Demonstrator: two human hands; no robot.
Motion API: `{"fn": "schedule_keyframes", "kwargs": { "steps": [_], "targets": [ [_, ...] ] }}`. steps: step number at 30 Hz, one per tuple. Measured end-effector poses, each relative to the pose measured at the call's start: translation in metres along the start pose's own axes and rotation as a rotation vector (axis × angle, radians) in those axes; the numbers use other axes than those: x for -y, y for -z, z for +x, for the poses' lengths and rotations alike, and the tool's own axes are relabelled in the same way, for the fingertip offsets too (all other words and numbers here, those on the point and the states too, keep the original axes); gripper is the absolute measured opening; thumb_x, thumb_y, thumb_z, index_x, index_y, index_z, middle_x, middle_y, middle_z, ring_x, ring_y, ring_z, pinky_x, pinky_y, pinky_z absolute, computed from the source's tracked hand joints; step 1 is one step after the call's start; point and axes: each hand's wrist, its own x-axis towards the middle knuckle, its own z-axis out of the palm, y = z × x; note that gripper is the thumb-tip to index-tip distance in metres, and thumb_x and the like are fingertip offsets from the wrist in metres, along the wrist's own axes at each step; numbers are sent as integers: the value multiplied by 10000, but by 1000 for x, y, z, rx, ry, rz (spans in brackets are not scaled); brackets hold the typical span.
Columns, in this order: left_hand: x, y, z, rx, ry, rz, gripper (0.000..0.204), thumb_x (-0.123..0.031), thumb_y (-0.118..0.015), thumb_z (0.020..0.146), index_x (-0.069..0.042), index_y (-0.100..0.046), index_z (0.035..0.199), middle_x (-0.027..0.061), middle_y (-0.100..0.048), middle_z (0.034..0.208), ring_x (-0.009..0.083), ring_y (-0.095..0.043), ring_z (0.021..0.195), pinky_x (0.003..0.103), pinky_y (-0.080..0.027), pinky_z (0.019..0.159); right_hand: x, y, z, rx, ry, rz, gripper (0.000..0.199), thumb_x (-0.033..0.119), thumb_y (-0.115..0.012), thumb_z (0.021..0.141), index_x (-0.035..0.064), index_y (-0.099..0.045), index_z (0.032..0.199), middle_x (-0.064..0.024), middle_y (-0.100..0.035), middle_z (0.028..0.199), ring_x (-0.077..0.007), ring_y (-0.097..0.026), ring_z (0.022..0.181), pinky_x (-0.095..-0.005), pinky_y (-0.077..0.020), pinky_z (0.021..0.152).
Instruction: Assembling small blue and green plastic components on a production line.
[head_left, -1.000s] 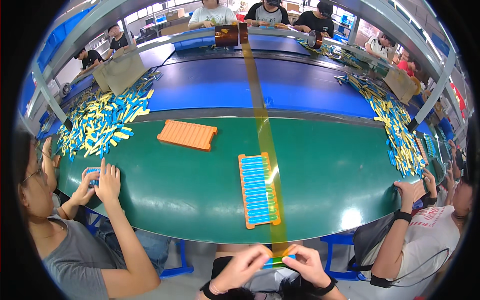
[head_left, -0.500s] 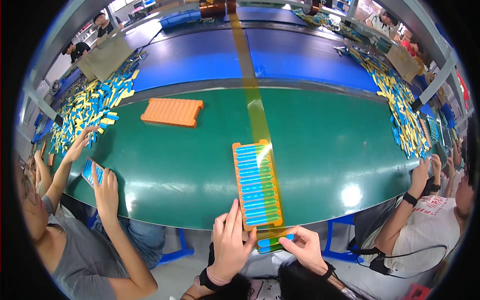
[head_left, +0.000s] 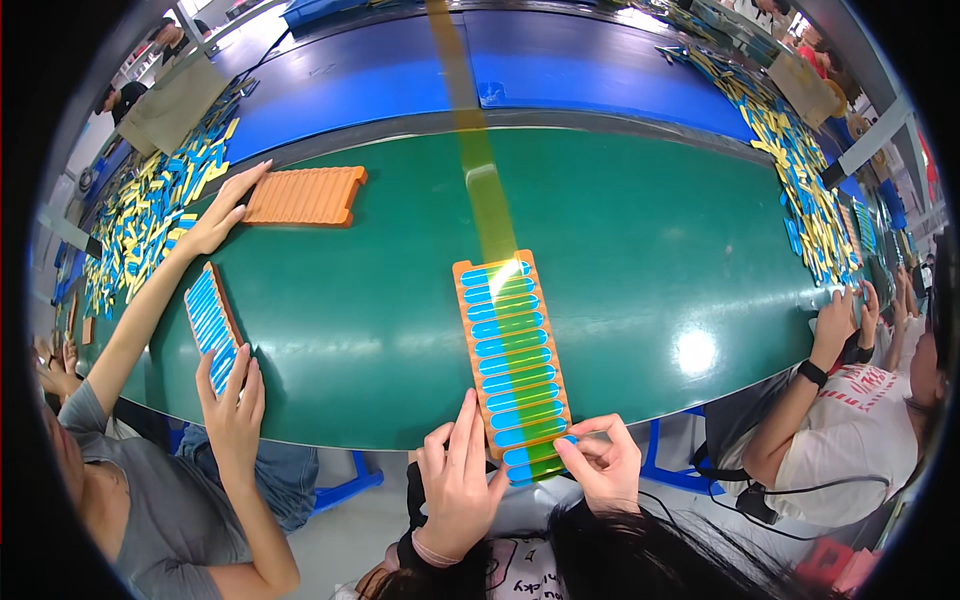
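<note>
Pinching the near end of the long orange slotted tray filled with blue strips [head_left: 512, 355] with my right hand [head_left: 600, 468]; tray's long axis runs away from me. Left hand [head_left: 458, 480] flat, fingers spread, touching its near-left edge.

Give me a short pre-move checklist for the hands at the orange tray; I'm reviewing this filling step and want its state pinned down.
1. Orange tray lies flat on the green table: ok.
2. Left hand steadies the tray's near-left corner: ok, it lies against that edge.
3. Right hand has a grip on a blue strip at the nearest slot: ok, fingertips pinch its end.
4. Strip fully seated in its slot: cannot tell, fingers hide its end.
5. Remaining slots filled with blue strips: ok, every visible slot holds one.
6. Neighbour's hand stays away: ok, it rests at the empty orange tray far left.
</note>
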Motion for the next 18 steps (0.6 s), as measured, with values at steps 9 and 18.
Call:
{"fn": "schedule_keyframes", "kwargs": {
  "steps": [9, 18],
  "targets": [
    [11, 3, 6, 2, -65, 32, 583, -148, -694, 573, 56, -503, 1085, 98, -466, 1206, 215, -436, 846, 293, -356, 697, 2, -5, 4, -69, -58, 14, 275, -9, -620, 745, 29, -361, 830, -97, -601, 660, -55, -537, 608, -171, -408, 510],
    [38, 13, 22, -1, -656, 140, 274, -215, -543, 800, -312, -558, 1056, -144, -511, 1147, 89, -411, 755, 185, -298, 619, -1, -7, 5, -93, -19, 35, 281, -17, -621, 741, 35, -356, 818, -86, -594, 659, -45, -524, 587, -163, -386, 481]
  ]
}}
